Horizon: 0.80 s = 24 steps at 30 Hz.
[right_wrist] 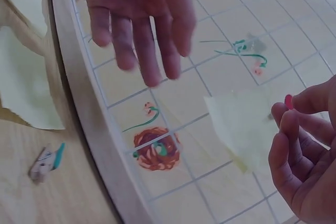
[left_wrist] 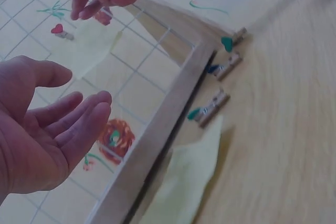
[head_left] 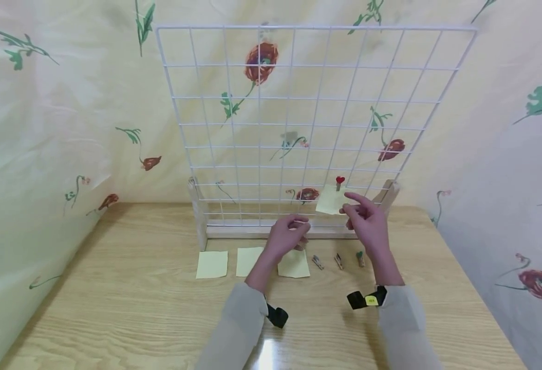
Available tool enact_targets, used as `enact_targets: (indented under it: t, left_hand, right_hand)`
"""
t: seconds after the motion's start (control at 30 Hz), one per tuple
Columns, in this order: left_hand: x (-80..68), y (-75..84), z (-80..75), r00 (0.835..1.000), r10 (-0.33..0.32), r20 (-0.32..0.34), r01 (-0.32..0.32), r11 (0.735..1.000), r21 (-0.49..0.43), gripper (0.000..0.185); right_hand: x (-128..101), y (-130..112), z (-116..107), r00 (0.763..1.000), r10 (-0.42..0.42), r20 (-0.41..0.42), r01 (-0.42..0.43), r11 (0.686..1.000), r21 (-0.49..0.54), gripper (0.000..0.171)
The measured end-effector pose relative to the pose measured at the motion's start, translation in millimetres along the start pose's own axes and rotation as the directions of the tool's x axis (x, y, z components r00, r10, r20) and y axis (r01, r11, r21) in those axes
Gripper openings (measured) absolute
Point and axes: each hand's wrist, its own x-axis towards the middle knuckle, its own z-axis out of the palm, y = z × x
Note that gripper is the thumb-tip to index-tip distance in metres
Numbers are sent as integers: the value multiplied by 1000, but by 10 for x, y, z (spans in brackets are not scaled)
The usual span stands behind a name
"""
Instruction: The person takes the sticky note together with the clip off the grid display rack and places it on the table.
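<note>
A pale yellow paper note hangs on the lower right of the white wire grid, held by a small wooden clothespin with a red heart. Just right of the note is my right hand, its fingers loosely bent and apart from the clothespin in the left wrist view. In the right wrist view its fingers overlap the red heart. My left hand, relaxed and holding nothing, hovers before the grid's base, left of the hanging note. Its spread fingers show in the left wrist view.
Three paper notes lie in a row on the wooden table, the left one uncovered, the right one partly behind my left hand. Right of them lie three heart clothespins, including a green one. Flowered cloth covers the walls.
</note>
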Motion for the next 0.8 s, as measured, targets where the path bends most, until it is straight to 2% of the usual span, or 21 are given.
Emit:
enact_targets:
  t: [0.27,0.53,0.8]
  left_hand:
    - [94,124,130,998,-18,61,26,992,-123,42]
    - [130,193,210,997,-25,69,36,986,-164,53]
    - [187,252,276,997,-44,63,56,978,-202,53]
  right_hand:
    - [91,-120,43,996,-85,13,85,996,-9,44]
    - [159,-194,72,993,-108,42,109,994,-13,45]
    - [304,-235,89,992,-83,90,98,979,-180,54]
